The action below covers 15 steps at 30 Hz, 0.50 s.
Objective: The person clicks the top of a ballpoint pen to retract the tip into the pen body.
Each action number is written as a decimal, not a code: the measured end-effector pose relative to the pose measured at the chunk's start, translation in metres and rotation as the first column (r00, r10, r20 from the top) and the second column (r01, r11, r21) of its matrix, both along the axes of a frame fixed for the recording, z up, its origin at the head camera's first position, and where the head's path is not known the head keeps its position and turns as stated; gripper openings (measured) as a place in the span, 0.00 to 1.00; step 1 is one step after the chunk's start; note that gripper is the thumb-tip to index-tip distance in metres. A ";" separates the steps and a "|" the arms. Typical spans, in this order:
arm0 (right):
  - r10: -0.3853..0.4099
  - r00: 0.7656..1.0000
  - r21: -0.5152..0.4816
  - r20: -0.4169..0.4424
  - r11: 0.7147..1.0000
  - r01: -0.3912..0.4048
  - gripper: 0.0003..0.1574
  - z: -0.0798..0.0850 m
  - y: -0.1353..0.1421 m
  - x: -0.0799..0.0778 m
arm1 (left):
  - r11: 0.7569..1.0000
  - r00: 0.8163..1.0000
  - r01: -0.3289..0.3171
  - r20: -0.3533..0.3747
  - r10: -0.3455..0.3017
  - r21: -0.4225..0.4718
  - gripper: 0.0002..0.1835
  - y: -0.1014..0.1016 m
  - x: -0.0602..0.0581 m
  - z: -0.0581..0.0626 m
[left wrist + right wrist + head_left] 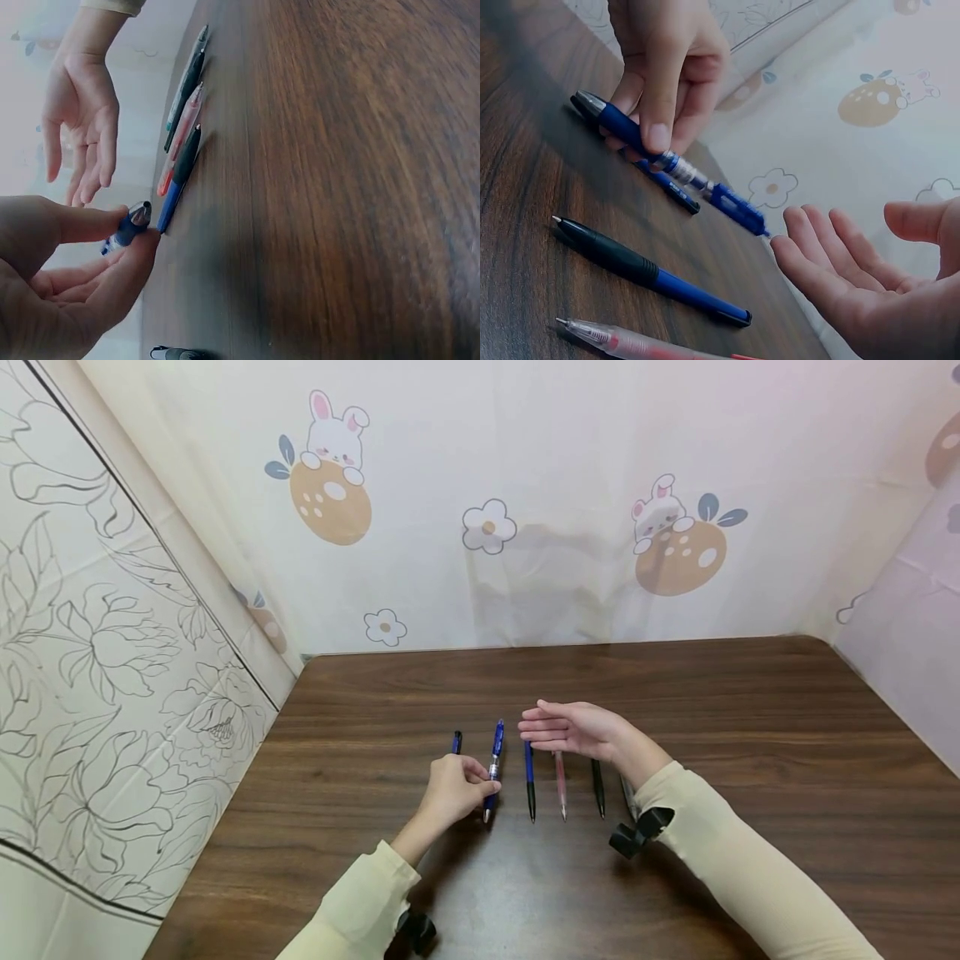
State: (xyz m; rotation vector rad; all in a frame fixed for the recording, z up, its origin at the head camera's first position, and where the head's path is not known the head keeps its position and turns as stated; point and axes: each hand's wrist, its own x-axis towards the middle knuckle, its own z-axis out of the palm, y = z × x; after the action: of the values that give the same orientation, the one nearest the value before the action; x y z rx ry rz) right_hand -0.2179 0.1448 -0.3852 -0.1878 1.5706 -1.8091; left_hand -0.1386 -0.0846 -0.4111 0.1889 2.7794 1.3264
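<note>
My left hand (pixel 453 787) pinches a blue click pen (pixel 494 760) with a silver tip between thumb and fingers. In the right wrist view this pen (pixel 622 127) is tilted and held above the table. My right hand (pixel 577 729) is held out with straight fingers and an upturned palm, holding nothing. The pen's blue end comes close to its fingertips (pixel 784 244). Partly behind the left hand lies another blue pen (pixel 457 741) with a black end. Below the right hand lies a blue pen with a black grip (pixel 531 789).
Further right on the brown wooden table (pixel 360 710) lie a clear pink pen (pixel 562 789), a black pen (pixel 598 789) and a greyish pen (pixel 627 795) partly covered by the right wrist. A patterned curtain (pixel 420 568) hangs behind the table's far edge.
</note>
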 end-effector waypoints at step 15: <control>-0.005 0.996 0.086 -0.087 0.996 0.012 0.40 0.003 0.003 0.005 | 0.976 0.989 -0.099 -0.128 0.075 -0.193 0.14 0.003 0.001 -0.002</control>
State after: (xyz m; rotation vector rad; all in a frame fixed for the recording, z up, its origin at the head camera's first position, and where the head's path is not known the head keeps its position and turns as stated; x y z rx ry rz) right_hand -0.2132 0.1475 -0.3820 -0.2223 1.7094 -1.7564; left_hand -0.1380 -0.0819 -0.4133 0.1431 3.0306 1.0766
